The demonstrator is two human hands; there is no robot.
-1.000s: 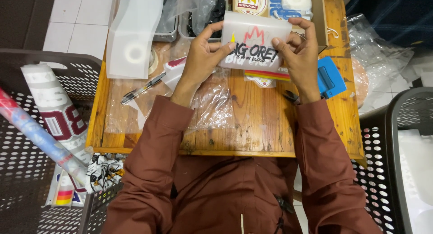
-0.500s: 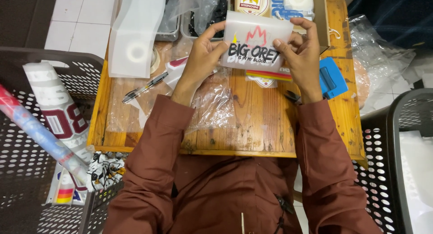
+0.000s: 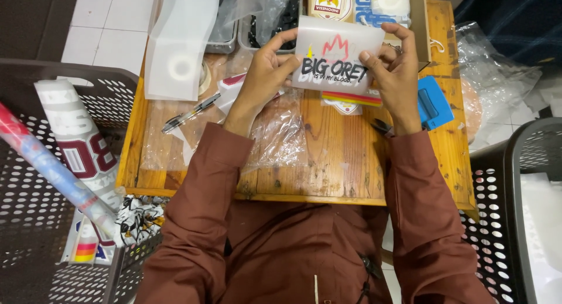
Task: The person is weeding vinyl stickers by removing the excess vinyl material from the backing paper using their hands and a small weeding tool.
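I hold a white rectangular sticker sheet (image 3: 338, 55) with black lettering and a red flame drawing above a small wooden table (image 3: 345, 163). My left hand (image 3: 266, 69) pinches its left edge, thumb on the front. The sheet's right edge is gripped by my right hand (image 3: 398, 69), its thumb pressed on the lettering. More stickers (image 3: 345, 102) lie on the table just under the sheet. Crumpled clear plastic (image 3: 278, 134) lies under my left forearm.
A pen (image 3: 190, 112) and a roll of translucent film (image 3: 178, 46) lie at the table's left. A blue tool (image 3: 433, 102) sits at the right. Trays and boxes stand at the back. Dark perforated baskets flank the table, the left basket (image 3: 35, 181) holding rolled prints.
The sheet has been lowered slightly and tilted flatter toward me, so its whole printed face shows. My right thumb has shifted onto the lettering.
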